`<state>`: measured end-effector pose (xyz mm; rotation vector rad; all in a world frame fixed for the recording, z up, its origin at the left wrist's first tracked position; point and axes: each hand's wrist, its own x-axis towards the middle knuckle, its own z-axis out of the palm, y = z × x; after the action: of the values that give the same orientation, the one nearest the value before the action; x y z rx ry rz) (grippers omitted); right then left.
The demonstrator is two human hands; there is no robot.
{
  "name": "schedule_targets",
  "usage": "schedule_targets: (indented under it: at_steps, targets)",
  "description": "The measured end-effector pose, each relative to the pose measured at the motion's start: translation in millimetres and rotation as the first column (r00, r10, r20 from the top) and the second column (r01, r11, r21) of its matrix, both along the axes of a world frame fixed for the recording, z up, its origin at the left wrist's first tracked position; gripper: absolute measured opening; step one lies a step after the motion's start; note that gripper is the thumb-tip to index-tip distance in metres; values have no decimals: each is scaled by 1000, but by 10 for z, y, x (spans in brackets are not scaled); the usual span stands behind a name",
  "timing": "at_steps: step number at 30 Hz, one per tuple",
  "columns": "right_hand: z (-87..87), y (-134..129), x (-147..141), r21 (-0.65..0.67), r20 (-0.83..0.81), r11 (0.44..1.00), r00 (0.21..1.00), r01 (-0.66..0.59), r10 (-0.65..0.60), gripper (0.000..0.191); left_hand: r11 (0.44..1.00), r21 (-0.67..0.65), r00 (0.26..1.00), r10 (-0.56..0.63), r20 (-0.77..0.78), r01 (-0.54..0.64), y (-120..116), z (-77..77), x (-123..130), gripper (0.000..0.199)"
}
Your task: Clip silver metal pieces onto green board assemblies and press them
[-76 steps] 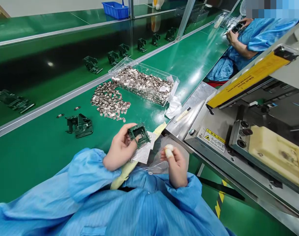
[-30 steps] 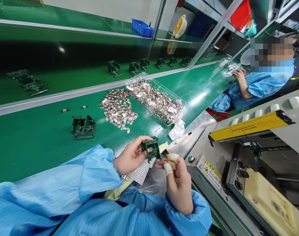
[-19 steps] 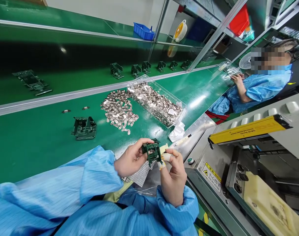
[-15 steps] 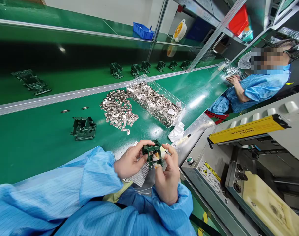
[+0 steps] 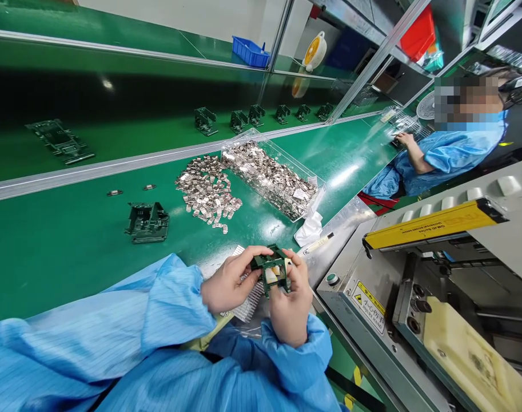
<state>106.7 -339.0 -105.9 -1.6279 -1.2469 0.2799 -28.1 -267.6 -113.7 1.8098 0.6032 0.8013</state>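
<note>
L hand grips the L side of a green frame, thumb nr side, fingers behind. R hand grasps its R side, w/ pale-covered fingertips showing thru the opening. Frame's held up over the bench edge, tilted, above a silver sheet. Can't tell if there's a small part in R fingers. On bench: 2nd frame to the L, metal bits piled next to a clear box full of same, plus white cloth nr box end. Co-worker sits far R, beyond machine.
</note>
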Motion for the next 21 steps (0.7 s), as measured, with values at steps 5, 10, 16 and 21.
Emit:
schedule_targets:
  at_steps: [5, 10, 16, 21]
  targets:
    - [-21, -22, 17, -47, -286, 999, 958, 0, -13, 17, 999, -3, 999, -42, 33, 42, -13, -2, -8, 36]
    - [-103, -21, -49, 22, -587, 999, 809, -28, 35, 27, 996, -91, 1000, -21, -13, 19, -41, -23, -2, 36]
    - [-157, -5, -158, 39, -600, 999, 800, 10, 15, 28, 994, -104, 999, -41, 0, 41, -86, 15, -18, 34]
    - [-138, -20, -123, 72, -601, 997, 796, -35, 72, 29, 984, -162, 997, -80, -1, 78, -86, -4, -35, 36]
